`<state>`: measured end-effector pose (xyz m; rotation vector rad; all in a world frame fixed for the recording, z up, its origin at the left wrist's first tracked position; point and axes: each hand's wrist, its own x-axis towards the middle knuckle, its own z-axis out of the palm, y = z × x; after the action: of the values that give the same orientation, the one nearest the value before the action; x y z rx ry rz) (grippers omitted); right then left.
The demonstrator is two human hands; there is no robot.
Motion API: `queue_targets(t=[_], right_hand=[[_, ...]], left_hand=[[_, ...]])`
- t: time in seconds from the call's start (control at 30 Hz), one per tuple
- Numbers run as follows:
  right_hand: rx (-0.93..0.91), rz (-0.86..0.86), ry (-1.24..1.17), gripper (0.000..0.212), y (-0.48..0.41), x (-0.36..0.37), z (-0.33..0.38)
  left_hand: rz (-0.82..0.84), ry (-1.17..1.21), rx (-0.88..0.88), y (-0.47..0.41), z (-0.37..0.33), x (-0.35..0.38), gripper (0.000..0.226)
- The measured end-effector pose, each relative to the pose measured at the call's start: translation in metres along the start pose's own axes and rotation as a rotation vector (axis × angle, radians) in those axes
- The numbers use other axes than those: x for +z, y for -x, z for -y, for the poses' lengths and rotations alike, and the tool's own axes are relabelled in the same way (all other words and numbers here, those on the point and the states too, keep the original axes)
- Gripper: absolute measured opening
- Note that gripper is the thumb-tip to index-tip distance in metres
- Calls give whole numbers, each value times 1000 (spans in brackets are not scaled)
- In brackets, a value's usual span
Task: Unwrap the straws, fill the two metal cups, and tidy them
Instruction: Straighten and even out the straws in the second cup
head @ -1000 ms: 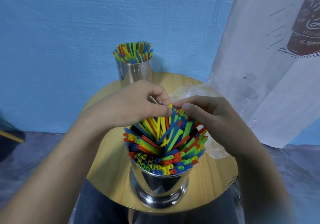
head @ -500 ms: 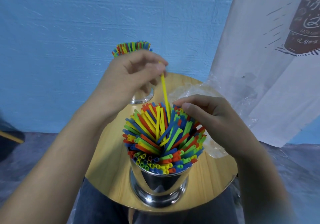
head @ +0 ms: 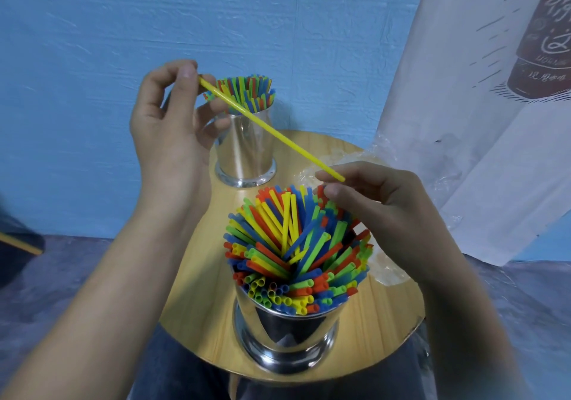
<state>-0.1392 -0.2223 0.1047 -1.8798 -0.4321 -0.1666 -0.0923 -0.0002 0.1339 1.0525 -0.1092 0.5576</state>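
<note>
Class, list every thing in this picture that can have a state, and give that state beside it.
near cup: upright, full, straws splayed.
far cup: upright, full.
yellow straw: out of both cups, slanting in the air.
left hand: raised, pinches the yellow straw's upper end.
right hand: fingers curled at the near cup's straws; grip unclear.
plastic wrap: crumpled on the table.

The left grip [head: 167, 127] covers the left side of the far cup [head: 247, 149]. The right grip [head: 380, 202] hides part of the clear wrap [head: 387, 268] on the table [head: 200, 316] — whether it touches the tip of the yellow straw [head: 272, 129] is unclear. The poster [head: 463, 121] and a dark thing [head: 15, 245] are cut off by the picture's edges.
</note>
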Motion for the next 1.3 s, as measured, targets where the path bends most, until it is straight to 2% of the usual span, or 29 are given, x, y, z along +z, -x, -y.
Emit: queue_targets(t=[0.17,0.33,0.4,0.57,0.63,0.73,0.87,1.0,1.07,1.2,1.3], right_hand=[[-64,-169,-59,20,-1,2,1],[-83,-332,-224,22,-1,3,4],[-89,-393,-271,18,-1,1,3],[-91,-514,-389,18,-1,-6,1],[-99,-536,-398,18,-1,-8,3],[-131,-482,-259,19,1,-7,2],[-190,-334,-22,17,3,-2,1],[-118,-129,134,11,2,7,-1],[-95,-114,115,9,1,8,-2],[-66,-131,35,27,1,5,-2],[-63,-110,91,16,2,4,-2]], left_hand=[[5,-115,-68,4,9,-6,10],[62,-288,-186,9,17,-13,10],[186,-425,-256,11,15,-15,4],[808,-780,-387,10,1,-25,48],[911,-833,-459,12,0,-25,55],[890,-894,-434,12,2,-21,41],[917,-933,-370,10,-1,-12,9],[931,-952,-332,8,-3,-8,7],[940,-950,-327,6,-3,-9,7],[968,-949,-329,4,-6,-12,11],[981,-947,-339,3,-7,-13,13]])
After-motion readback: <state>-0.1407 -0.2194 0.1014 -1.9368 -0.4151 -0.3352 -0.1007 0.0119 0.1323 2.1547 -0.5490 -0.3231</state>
